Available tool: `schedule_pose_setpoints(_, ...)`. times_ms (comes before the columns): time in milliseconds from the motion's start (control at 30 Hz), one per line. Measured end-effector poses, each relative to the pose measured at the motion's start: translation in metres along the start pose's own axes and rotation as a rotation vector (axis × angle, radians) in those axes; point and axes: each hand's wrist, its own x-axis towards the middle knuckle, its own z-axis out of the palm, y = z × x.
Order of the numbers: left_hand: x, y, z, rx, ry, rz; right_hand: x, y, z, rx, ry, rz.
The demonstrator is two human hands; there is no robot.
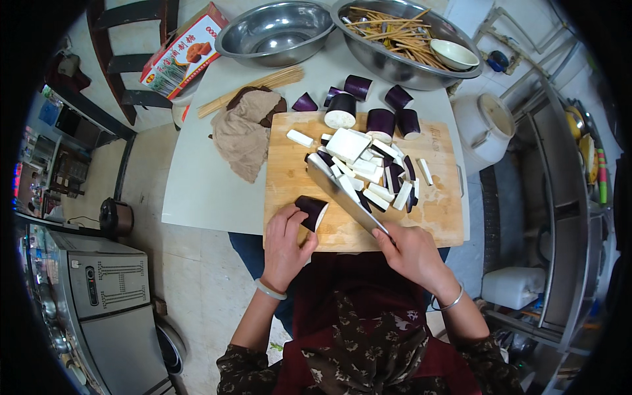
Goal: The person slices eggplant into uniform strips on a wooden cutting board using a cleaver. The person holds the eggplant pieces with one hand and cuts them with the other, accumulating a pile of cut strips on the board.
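My right hand (412, 254) grips the handle of a cleaver (340, 195), whose broad blade slants up and left across a wooden cutting board (291, 168). Against the blade's far side lies a heap of eggplant sticks (377, 190), white inside with dark purple skin. My left hand (287, 237) has its fingers on a short eggplant chunk (311, 212) near the board's front left; its cut face points right. Several thick eggplant pieces (381, 123) stand or lie along the board's far edge and just beyond it.
A crumpled brown cloth (247, 133) and a bundle of bamboo skewers (256, 89) lie left of the board. Behind are a steel basin (276, 37) and another basin (395, 74) holding skewers and a bowl (454, 54). A white bucket (476, 128) stands right of the table (207, 197).
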Motion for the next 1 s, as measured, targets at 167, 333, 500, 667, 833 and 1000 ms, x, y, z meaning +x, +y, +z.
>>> schedule_pose_setpoints(167, 0.001, 0.004, 0.003, 0.008, 0.032, 0.04, -0.007, -0.004, 0.007, 0.003, 0.116, -0.206)
schedule_pose_setpoints(333, -0.002, 0.009, 0.018, 0.075, -0.052, -0.092, -0.012, -0.013, -0.012, -0.174, 0.009, -0.223)
schedule_pose_setpoints(500, -0.002, 0.008, 0.021, 0.136, -0.032, -0.03, -0.003, -0.024, -0.035, -0.263, -0.055, -0.272)
schedule_pose_setpoints(667, 0.0, 0.006, 0.022, 0.13, -0.006, -0.012, 0.034, -0.03, -0.007, -0.175, -0.093, -0.284)
schedule_pose_setpoints(833, -0.004, 0.003, 0.019, 0.03, 0.058, 0.013, 0.052, -0.01, 0.006, -0.101, -0.097, -0.253)
schedule_pose_setpoints(1000, -0.009, 0.0, 0.02, 0.066, 0.044, 0.018, 0.018, -0.015, -0.017, -0.129, -0.096, -0.253)
